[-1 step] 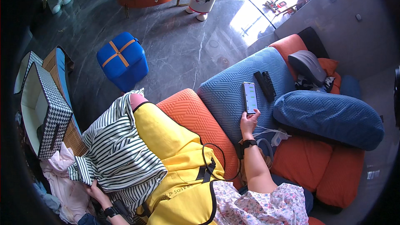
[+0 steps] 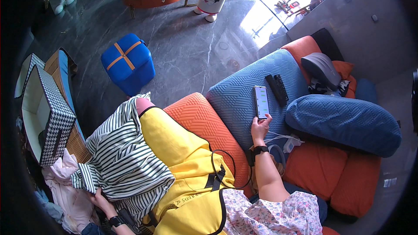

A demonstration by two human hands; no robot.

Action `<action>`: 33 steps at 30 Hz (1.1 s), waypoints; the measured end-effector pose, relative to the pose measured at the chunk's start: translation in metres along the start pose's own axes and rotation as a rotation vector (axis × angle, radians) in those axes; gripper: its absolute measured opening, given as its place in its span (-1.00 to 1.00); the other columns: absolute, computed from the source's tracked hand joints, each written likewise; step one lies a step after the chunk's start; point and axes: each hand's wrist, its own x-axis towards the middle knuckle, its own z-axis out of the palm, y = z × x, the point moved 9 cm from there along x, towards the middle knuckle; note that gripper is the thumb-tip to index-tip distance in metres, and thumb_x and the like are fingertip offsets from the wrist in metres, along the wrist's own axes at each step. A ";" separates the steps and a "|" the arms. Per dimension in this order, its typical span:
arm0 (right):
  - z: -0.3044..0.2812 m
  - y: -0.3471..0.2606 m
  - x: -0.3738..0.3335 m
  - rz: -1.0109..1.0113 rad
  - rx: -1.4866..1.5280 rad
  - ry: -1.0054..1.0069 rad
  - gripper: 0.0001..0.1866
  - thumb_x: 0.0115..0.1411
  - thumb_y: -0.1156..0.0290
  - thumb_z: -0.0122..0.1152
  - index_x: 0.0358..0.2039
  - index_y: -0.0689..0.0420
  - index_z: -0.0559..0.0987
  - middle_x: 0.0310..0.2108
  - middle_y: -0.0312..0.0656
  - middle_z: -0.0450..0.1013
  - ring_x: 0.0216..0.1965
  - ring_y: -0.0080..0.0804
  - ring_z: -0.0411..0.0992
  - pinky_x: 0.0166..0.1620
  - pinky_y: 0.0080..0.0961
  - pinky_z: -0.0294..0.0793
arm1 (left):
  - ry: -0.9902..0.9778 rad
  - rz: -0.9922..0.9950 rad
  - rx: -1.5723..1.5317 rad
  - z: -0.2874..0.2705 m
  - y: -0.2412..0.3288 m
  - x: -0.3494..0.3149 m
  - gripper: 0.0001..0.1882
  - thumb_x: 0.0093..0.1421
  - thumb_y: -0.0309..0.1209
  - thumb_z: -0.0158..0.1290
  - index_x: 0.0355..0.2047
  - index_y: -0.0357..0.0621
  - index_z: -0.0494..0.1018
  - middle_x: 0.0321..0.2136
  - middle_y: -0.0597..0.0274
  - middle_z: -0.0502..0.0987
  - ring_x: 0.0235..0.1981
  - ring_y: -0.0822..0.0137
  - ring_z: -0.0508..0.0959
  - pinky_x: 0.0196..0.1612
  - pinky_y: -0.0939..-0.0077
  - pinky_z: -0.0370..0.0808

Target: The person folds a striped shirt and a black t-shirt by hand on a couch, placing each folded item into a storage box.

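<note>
My right hand (image 2: 260,128) reaches out over the blue quilted sofa seat and pinches the lower end of a smartphone (image 2: 261,101), whose lit screen faces up. Whether the phone rests on the seat or is slightly lifted, I cannot tell. A black-and-white striped garment (image 2: 126,156) is spread across my lap, over a yellow apron (image 2: 174,148). At its lower left edge, beside the striped cuff, my left hand (image 2: 101,201) has its fingers closed on the fabric; part of the fingers is hidden. Each wrist wears a dark band.
Two black remote controls (image 2: 277,90) lie right of the phone. White cables and a plug (image 2: 291,142) are near my right wrist. Pale pink clothes (image 2: 65,187) and a houndstooth box (image 2: 56,117) stand at left. A blue lidded bin (image 2: 129,63) is on the marble floor.
</note>
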 end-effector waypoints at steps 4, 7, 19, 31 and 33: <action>0.002 0.000 -0.001 0.012 -0.015 -0.016 -0.50 0.15 0.33 0.20 0.03 0.06 0.19 -0.57 -0.15 0.43 -0.48 -0.13 0.48 -0.31 -0.14 0.44 | -0.016 -0.022 0.007 -0.006 -0.007 0.006 -0.43 -0.01 -0.66 -0.02 0.10 -0.36 0.33 -0.02 0.12 0.44 -0.08 0.22 0.43 0.07 0.38 0.33; 0.003 0.000 -0.001 0.019 -0.015 -0.022 -0.50 0.15 0.32 0.19 0.03 0.06 0.19 -0.55 -0.14 0.44 -0.47 -0.12 0.48 -0.31 -0.13 0.44 | -0.015 -0.023 -0.005 -0.009 -0.010 0.007 -0.45 -0.01 -0.66 -0.01 0.09 -0.36 0.34 -0.03 0.12 0.45 -0.09 0.23 0.43 0.06 0.38 0.34; 0.001 -0.003 -0.003 0.007 -0.027 -0.015 -0.51 0.16 0.31 0.19 0.03 0.06 0.19 -0.56 -0.15 0.44 -0.47 -0.12 0.48 -0.31 -0.15 0.44 | 0.020 -0.054 -0.011 -0.001 0.001 -0.004 -0.49 0.01 -0.65 0.00 0.04 -0.36 0.37 -0.06 0.13 0.47 -0.12 0.24 0.44 0.04 0.40 0.35; 0.000 -0.001 -0.003 0.038 -0.049 0.007 -0.50 0.14 0.30 0.20 0.02 0.08 0.21 -0.57 -0.16 0.43 -0.45 -0.12 0.48 -0.29 -0.16 0.45 | -0.013 -0.095 -0.024 -0.004 -0.017 0.005 -0.43 -0.01 -0.66 0.01 0.10 -0.35 0.34 0.00 0.13 0.45 -0.08 0.23 0.44 0.07 0.39 0.33; 0.003 -0.018 -0.013 0.085 -0.056 -0.021 -0.49 0.13 0.28 0.20 0.03 0.06 0.21 -0.58 -0.18 0.42 -0.45 -0.14 0.47 -0.29 -0.18 0.44 | -0.001 -0.103 -0.016 -0.008 -0.016 0.003 -0.41 -0.01 -0.66 0.01 0.12 -0.34 0.33 0.01 0.13 0.45 -0.07 0.22 0.43 0.07 0.38 0.33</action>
